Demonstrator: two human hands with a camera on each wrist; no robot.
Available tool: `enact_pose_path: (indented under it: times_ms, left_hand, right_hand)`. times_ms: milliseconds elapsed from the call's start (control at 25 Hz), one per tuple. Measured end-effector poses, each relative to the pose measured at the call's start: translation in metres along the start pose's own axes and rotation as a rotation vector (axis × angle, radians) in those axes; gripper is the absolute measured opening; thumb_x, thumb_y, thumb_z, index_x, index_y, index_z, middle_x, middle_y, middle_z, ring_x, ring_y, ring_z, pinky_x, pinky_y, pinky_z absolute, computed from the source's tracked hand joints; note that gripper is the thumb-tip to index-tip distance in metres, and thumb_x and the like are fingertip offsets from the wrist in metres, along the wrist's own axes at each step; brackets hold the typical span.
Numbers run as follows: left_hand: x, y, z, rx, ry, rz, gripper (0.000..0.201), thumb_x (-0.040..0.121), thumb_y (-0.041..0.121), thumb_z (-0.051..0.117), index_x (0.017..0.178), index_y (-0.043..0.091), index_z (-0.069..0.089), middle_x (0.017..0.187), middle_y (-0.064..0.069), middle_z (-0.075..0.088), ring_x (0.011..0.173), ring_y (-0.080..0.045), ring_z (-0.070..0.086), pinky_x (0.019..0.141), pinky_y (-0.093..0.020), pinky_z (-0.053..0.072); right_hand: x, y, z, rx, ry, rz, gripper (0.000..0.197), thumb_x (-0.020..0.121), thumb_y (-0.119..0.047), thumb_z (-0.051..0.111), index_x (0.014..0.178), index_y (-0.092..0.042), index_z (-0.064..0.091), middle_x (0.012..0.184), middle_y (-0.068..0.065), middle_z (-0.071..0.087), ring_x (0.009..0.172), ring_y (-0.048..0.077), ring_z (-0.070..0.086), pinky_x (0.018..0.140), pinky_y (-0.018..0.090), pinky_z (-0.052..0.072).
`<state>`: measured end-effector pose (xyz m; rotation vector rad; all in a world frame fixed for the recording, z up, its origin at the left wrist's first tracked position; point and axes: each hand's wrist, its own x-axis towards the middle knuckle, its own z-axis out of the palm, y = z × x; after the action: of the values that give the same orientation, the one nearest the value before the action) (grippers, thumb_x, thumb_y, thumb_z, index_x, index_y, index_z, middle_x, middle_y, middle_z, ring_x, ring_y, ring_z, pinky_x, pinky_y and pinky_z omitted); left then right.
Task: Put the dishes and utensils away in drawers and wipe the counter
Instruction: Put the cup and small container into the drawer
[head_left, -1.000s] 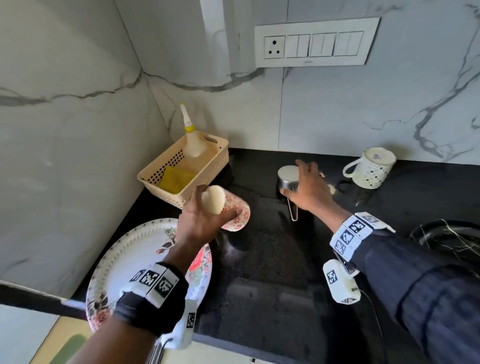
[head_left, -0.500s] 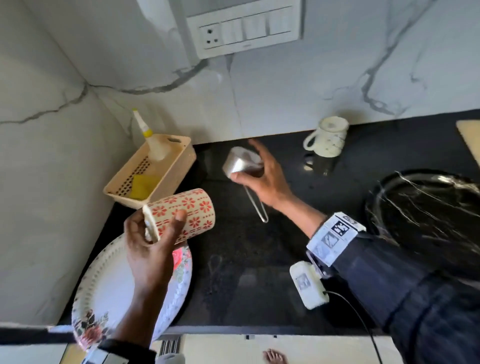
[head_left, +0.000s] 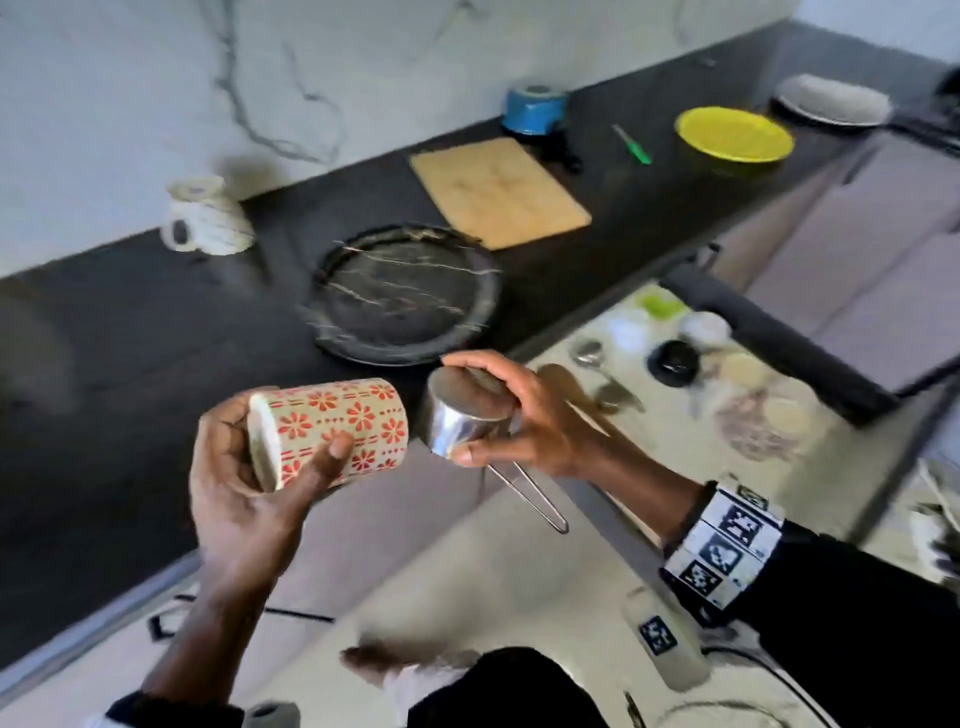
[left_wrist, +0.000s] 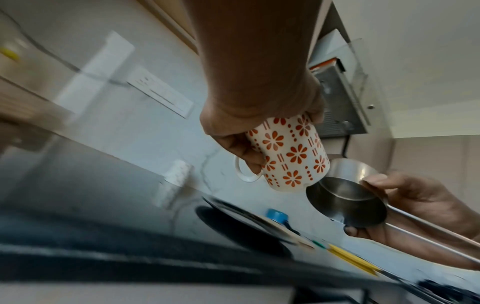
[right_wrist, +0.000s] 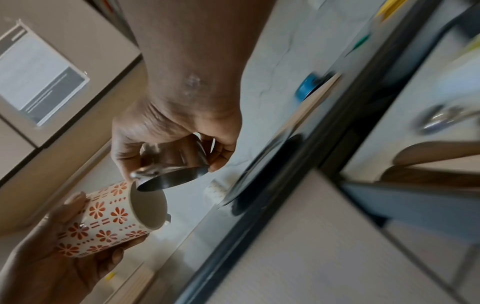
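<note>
I have the left hand (head_left: 244, 457) wrapped round the mug (head_left: 332, 431), thumb across the flowered side and fingers curled behind the base; the mug lies on its side in the air, base toward me, mouth pointing away to the right; from the left wrist I see its handle (left_wrist: 244, 172) just beside my fingers. My right hand (head_left: 524, 415) grips the steel cup (head_left: 462, 415) from above, fingers curled over its flat bottom and thumb on the wall; the cup is tipped, its wire handle (head_left: 535, 499) hanging down toward me; from the right wrist its rim sits just beside the mug's mouth, and I cannot tell whether they touch. Both are held off the front edge of the counter (head_left: 130, 374), above the cabinet fronts.

On the counter a black plate (head_left: 405, 296) lies near the edge, beyond the two hands; a white cup (head_left: 208, 218) stands upside down by the wall to its left; a board (head_left: 498, 192) lies past the plate, touching its rim; further on are a blue pot (head_left: 535, 109), a green tool (head_left: 631, 145), a yellow plate (head_left: 735, 135) and a pale plate (head_left: 831, 98). To the right, below the counter, an open drawer (head_left: 691, 447) holds a spoon (head_left: 587, 353) and several blurred small things.
</note>
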<state>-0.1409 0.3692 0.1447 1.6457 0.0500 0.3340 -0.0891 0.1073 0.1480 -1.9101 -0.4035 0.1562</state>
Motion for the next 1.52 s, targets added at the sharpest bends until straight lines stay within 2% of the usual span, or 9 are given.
enact_pose_path:
  times_ms: [160, 320, 480, 600, 760, 880, 960, 1240, 1520]
  left_hand:
    - [-0.043, -0.004, 0.089, -0.032, -0.217, -0.111, 0.063, 0.065, 0.019, 0.088, 0.116, 0.017, 0.051, 0.110, -0.001, 0.070, 0.098, -0.017, 0.071, 0.073, -0.029, 0.061]
    - [-0.066, 0.004, 0.143, -0.025, -0.338, -0.127, 0.061, 0.059, 0.029, 0.088, 0.109, 0.032, 0.053, 0.103, 0.027, 0.067, 0.098, 0.000, 0.067, 0.065, -0.020, 0.058]
    - [-0.080, -0.001, 0.186, 0.009, -0.306, -0.106, 0.073, 0.056, 0.044, 0.092, 0.116, 0.027, 0.053, 0.112, 0.019, 0.063, 0.105, -0.007, 0.065, 0.068, -0.029, 0.060]
    - [-0.087, -0.011, 0.226, 0.129, -0.306, -0.132, 0.081, 0.051, 0.058, 0.087, 0.118, 0.030, 0.051, 0.116, 0.015, 0.061, 0.105, -0.015, 0.065, 0.063, -0.033, 0.061]
    - [-0.103, -0.032, 0.275, 0.285, -0.221, -0.217, 0.079, 0.052, 0.064, 0.084, 0.118, 0.038, 0.049, 0.115, 0.018, 0.060, 0.101, -0.015, 0.065, 0.061, -0.023, 0.059]
    - [-0.116, -0.043, 0.300, 0.434, -0.160, -0.260, 0.082, 0.052, 0.070, 0.080, 0.121, 0.038, 0.048, 0.116, 0.021, 0.059, 0.104, -0.012, 0.062, 0.067, -0.030, 0.061]
    - [-0.123, -0.047, 0.313, 0.485, -0.133, -0.270, 0.083, 0.054, 0.069, 0.081, 0.122, 0.037, 0.047, 0.117, 0.018, 0.060, 0.104, -0.012, 0.062, 0.069, -0.034, 0.062]
    - [-0.128, -0.052, 0.336, 0.566, -0.109, -0.269, 0.083, 0.057, 0.069, 0.080, 0.125, 0.038, 0.044, 0.118, 0.021, 0.054, 0.105, -0.010, 0.058, 0.071, -0.028, 0.059]
    - [-0.132, -0.053, 0.351, 0.602, -0.108, -0.286, 0.086, 0.055, 0.075, 0.072, 0.127, 0.038, 0.043, 0.118, 0.023, 0.051, 0.105, -0.008, 0.055, 0.070, -0.020, 0.054]
  right_hand:
    - [-0.098, 0.039, -0.077, -0.017, 0.102, 0.145, 0.083, 0.062, -0.026, 0.089, 0.136, -0.023, 0.051, 0.136, -0.005, 0.054, 0.127, 0.013, 0.051, 0.105, 0.037, 0.046]
    - [-0.141, 0.069, -0.149, -0.126, 0.161, 0.307, 0.087, 0.059, -0.020, 0.094, 0.133, -0.031, 0.050, 0.131, -0.010, 0.056, 0.118, 0.006, 0.055, 0.092, 0.018, 0.048]
    - [-0.123, 0.122, -0.217, -0.457, 0.166, 0.438, 0.092, 0.053, -0.018, 0.095, 0.131, -0.023, 0.046, 0.121, -0.002, 0.056, 0.108, 0.018, 0.056, 0.086, 0.030, 0.048]
    - [-0.081, 0.171, -0.246, -0.587, 0.058, 0.444, 0.092, 0.051, -0.021, 0.094, 0.126, -0.019, 0.041, 0.119, 0.000, 0.052, 0.107, 0.024, 0.056, 0.084, 0.039, 0.050]
    - [-0.027, 0.231, -0.251, -0.772, -0.059, 0.465, 0.090, 0.051, -0.035, 0.092, 0.119, -0.018, 0.035, 0.120, 0.006, 0.053, 0.103, 0.031, 0.059, 0.074, 0.036, 0.046]
    - [-0.013, 0.260, -0.249, -0.972, -0.172, 0.453, 0.097, 0.056, -0.045, 0.088, 0.132, -0.020, 0.033, 0.127, 0.012, 0.052, 0.113, 0.033, 0.057, 0.086, 0.040, 0.043]
    - [-0.012, 0.273, -0.252, -1.051, -0.255, 0.459, 0.090, 0.058, -0.048, 0.085, 0.130, -0.020, 0.038, 0.129, 0.014, 0.050, 0.116, 0.031, 0.056, 0.095, 0.041, 0.038]
    - [-0.031, 0.298, -0.251, -1.174, -0.525, 0.408, 0.088, 0.053, -0.050, 0.083, 0.121, -0.021, 0.035, 0.125, 0.012, 0.052, 0.117, 0.031, 0.054, 0.091, 0.041, 0.037]
    - [-0.032, 0.304, -0.250, -1.153, -0.528, 0.400, 0.087, 0.055, -0.049, 0.083, 0.124, -0.020, 0.039, 0.124, 0.011, 0.050, 0.113, 0.033, 0.056, 0.092, 0.040, 0.039]
